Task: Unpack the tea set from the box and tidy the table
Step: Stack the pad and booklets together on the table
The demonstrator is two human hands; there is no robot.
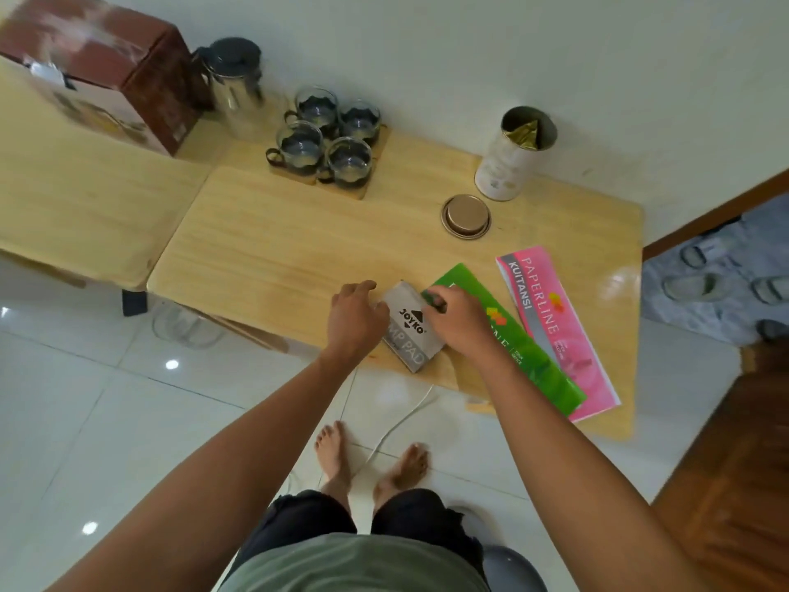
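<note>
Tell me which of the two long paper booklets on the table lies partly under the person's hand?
The green booklet: the right hand rests over its upper end beside the grey stamp pad box. The pink booklet lies alongside it, farther right, untouched.
</note>
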